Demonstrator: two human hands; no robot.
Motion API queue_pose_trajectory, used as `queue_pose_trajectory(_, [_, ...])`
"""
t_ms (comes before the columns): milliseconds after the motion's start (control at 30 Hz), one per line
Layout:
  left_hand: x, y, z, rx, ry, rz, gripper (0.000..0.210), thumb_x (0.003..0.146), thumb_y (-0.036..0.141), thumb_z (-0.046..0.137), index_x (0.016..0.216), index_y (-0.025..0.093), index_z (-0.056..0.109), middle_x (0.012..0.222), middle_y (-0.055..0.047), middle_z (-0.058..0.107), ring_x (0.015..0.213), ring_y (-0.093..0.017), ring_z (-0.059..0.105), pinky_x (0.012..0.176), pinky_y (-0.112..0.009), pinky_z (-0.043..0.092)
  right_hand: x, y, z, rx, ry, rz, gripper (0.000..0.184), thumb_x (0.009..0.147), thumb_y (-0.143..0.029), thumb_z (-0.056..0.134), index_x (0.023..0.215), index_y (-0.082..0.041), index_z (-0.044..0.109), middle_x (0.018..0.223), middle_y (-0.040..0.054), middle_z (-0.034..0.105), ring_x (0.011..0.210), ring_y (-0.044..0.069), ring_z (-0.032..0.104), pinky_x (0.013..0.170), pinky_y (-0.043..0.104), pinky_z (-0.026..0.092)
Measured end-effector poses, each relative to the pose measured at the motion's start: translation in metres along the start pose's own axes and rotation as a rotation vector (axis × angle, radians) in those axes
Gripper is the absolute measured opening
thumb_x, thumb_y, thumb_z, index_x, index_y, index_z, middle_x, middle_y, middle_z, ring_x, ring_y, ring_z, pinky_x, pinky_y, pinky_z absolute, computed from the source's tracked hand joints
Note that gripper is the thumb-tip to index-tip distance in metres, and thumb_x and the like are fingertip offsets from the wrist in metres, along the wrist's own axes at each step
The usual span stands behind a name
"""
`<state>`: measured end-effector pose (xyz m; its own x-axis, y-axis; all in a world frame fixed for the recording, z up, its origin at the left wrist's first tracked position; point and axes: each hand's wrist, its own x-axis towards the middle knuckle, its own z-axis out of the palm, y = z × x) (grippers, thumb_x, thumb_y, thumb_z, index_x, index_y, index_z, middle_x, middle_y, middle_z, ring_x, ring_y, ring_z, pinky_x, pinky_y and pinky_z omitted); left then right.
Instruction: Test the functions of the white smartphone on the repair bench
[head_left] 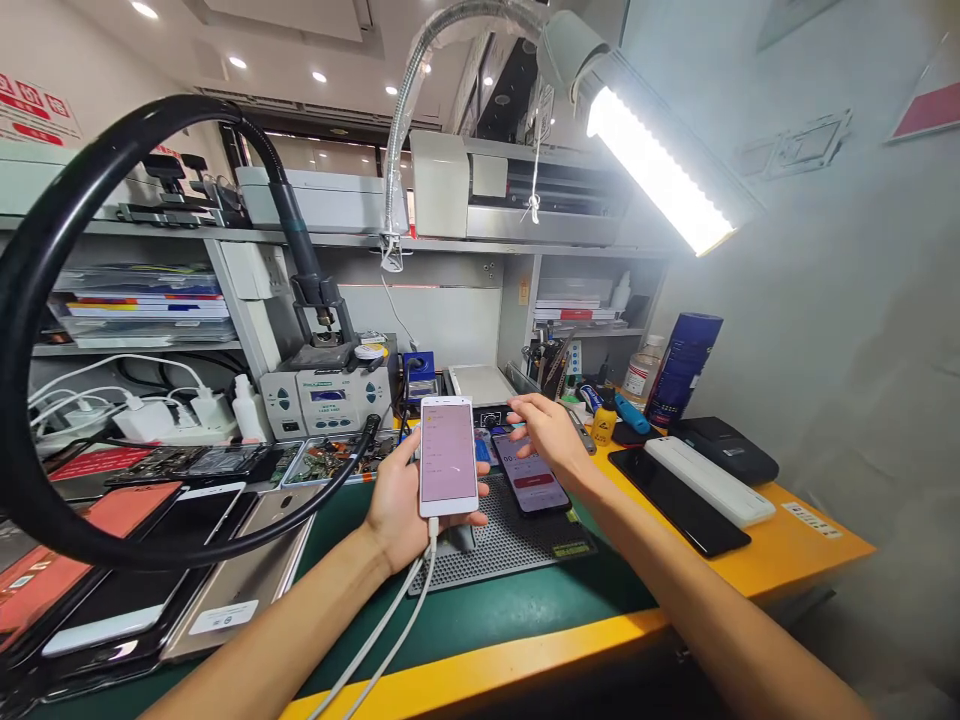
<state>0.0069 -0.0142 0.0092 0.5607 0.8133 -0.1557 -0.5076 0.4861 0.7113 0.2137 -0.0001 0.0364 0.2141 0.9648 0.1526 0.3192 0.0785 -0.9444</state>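
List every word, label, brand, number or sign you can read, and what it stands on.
"00": lit screen of the black rectangular smartphone; rest unclear.
Too small or blurred: all else, including on the white rectangular smartphone, grey boxy control unit, red-and-white wall sign, clear bottle, small yellow bottle.

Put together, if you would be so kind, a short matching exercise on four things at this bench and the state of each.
Things:
1. White phone
2. Lamp
3. White cable
4. Phone near the right hand

States:
A. Plugged into a phone's lower edge
B. Screen shows a red bar
C. Held in the left hand
D. Lit

Right pairs: 1-C, 2-D, 3-A, 4-B
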Motion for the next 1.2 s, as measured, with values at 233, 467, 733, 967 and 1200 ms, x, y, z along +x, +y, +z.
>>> queue_pose_trajectory(233, [0.0,0.016,-0.005,-0.06,-0.037,0.04,0.057,0.102,0.048,0.037,0.124,0.004,0.065,0.106,-0.024,0.072,0.086,-0.035,0.073,0.069,-0.057,0.062,-0.012,-0.017,0.038,0.605,-0.638,0.294,0.014,0.076,-0.029,0.057,0.085,-0.018,0.059,0.071,-0.0002,0.052,0.061,0.015,0.048,0.06,0.03,0.046])
queue_pose_trajectory(467, [0.009,0.01,-0.009,0.01,0.007,0.021,0.054,0.103,0.05,0.036,0.132,0.013,0.063,0.098,-0.017,0.074,0.076,-0.027,0.074,0.06,-0.04,0.063,-0.021,0.004,0.046,0.621,-0.685,0.159,0.043,0.073,-0.02,0.059,0.116,-0.023,0.06,0.089,0.0015,0.062,0.071,0.015,0.051,0.06,0.026,0.042])
queue_pose_trajectory(733, [0.02,0.01,-0.007,0.126,-0.014,-0.032,0.055,0.104,0.055,0.033,0.13,0.015,0.061,0.09,-0.012,0.072,0.059,-0.023,0.07,0.042,-0.034,0.057,-0.023,0.002,0.036,0.624,-0.716,0.119,0.053,0.078,-0.022,0.056,0.131,-0.024,0.053,0.114,0.008,0.067,0.08,0.021,0.063,0.069,0.039,0.056])
queue_pose_trajectory(967, [0.007,0.024,-0.005,0.051,-0.134,-0.076,0.048,0.104,0.045,0.037,0.125,0.011,0.065,0.102,-0.02,0.073,0.078,-0.031,0.074,0.06,-0.043,0.061,-0.028,0.005,0.041,0.541,-0.626,0.039,0.065,0.064,-0.01,0.057,0.127,-0.025,0.054,0.111,0.0047,0.066,0.081,0.018,0.061,0.066,0.03,0.051])
queue_pose_trajectory(1200, [0.0,0.022,-0.011,0.029,-0.133,-0.076,0.049,0.102,0.046,0.039,0.123,0.013,0.068,0.111,-0.019,0.072,0.077,-0.029,0.071,0.056,-0.039,0.058,-0.039,0.007,0.047,0.482,-0.706,-0.055,0.074,0.066,-0.003,0.059,0.136,-0.024,0.045,0.098,0.0007,0.064,0.074,0.016,0.059,0.071,0.034,0.051])
